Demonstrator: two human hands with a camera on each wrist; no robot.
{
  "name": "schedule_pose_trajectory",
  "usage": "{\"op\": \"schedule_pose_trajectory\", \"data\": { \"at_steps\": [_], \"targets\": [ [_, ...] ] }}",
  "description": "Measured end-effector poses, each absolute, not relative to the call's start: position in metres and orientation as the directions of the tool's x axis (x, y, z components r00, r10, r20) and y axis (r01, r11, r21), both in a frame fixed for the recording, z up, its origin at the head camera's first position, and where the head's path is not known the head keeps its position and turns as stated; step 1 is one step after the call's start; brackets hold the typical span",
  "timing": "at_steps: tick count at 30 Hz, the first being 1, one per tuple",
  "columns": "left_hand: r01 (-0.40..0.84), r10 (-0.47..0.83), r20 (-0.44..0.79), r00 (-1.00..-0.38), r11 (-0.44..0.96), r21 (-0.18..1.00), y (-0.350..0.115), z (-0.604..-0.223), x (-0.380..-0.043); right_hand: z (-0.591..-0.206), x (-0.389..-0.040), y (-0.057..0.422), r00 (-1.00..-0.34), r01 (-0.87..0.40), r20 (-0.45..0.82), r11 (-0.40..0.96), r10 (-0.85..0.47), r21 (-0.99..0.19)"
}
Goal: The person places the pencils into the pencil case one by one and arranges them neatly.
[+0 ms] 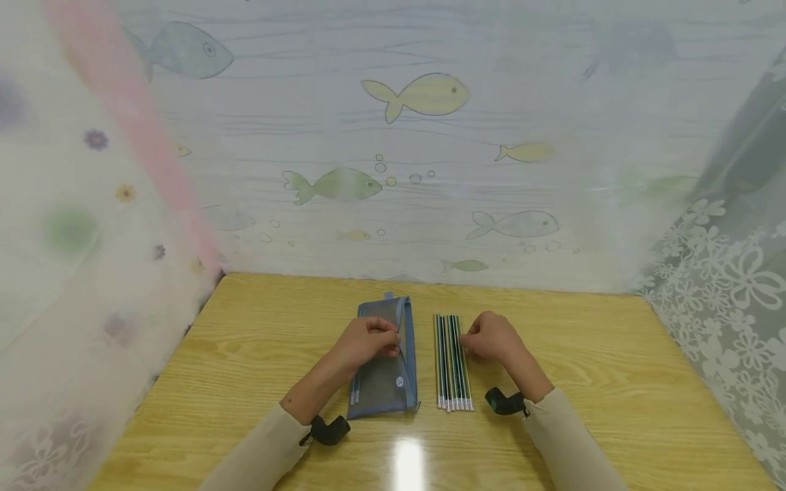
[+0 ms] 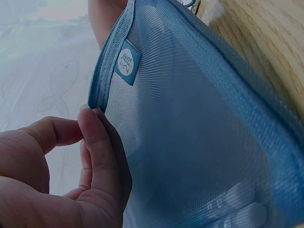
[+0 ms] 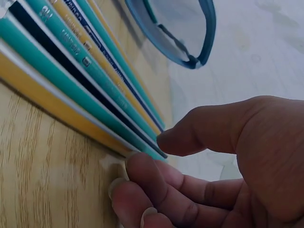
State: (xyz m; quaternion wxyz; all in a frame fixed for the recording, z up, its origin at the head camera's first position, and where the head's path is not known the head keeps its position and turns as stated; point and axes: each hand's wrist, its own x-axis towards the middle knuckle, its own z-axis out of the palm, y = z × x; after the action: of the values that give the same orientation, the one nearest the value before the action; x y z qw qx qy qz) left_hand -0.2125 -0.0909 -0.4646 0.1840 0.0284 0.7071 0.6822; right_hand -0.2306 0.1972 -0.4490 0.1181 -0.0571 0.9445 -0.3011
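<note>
A blue mesh zip pencil case (image 1: 381, 385) lies on the table, its mouth gaping along the right side. My left hand (image 1: 368, 337) pinches the upper edge of that mouth between thumb and fingers, clearest in the left wrist view. Through the mesh show the blurred ends of pencils (image 2: 244, 204). To the right of the case, several striped pencils (image 1: 451, 368) lie side by side, eraser ends towards me. My right hand (image 1: 491, 335) is at the rightmost yellow pencil (image 3: 61, 114), fingertips close beside it and thumb apart above; whether they touch cannot be seen.
The wood-grain table (image 1: 258, 354) meets a fish-print curtain (image 1: 417, 204) at its back edge. Flowered and lace-patterned sheets hang at the left and right sides. A black wrist camera (image 1: 329, 431) sits at my left cuff, another (image 1: 505, 401) at my right.
</note>
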Motion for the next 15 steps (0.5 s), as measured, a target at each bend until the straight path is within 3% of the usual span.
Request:
{"op": "schedule_pose_trajectory", "data": {
  "at_steps": [15],
  "targets": [
    [-0.205,0.295,-0.215,-0.931,0.064,0.977,-0.0899,-0.4652,-0.2124,-0.4555,-0.2317,0.1981,-0.969,-0.009,-0.2,0.826,-0.147,-0.563]
  ]
}}
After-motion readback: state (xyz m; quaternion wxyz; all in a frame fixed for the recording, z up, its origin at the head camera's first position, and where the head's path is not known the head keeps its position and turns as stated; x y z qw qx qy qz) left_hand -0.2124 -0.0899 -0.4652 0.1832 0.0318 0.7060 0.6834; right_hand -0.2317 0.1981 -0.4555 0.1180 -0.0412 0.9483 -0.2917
